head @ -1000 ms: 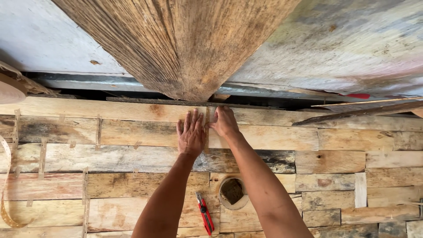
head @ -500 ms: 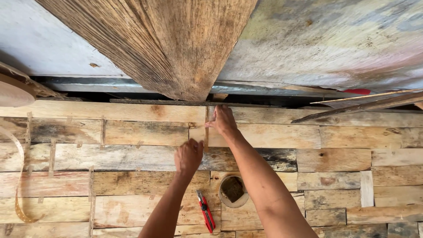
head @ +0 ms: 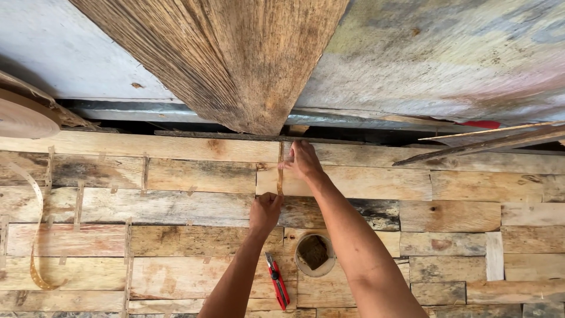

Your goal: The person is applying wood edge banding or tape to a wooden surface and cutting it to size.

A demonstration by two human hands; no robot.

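A thin strip of brown tape (head: 280,171) runs upright across the seam between pale wooden planks (head: 176,176). My right hand (head: 301,160) presses its upper end near the top plank. My left hand (head: 265,212) pinches the lower end of the strip, fingers closed on it. Both forearms reach up from the bottom of the view. Similar short tape strips (head: 144,174) cross other plank joints to the left.
A red-handled utility knife (head: 276,282) lies below my left hand. A small round container (head: 314,254) sits beside it. A tape roll (head: 23,118) is at the far left with a loose tail. A large rough beam (head: 235,59) overhangs the top; thin slats (head: 482,141) lie at right.
My left hand has slid down from beside my right hand, pulling the tape strip taut along the planks. My right hand has stayed at the strip's upper end.
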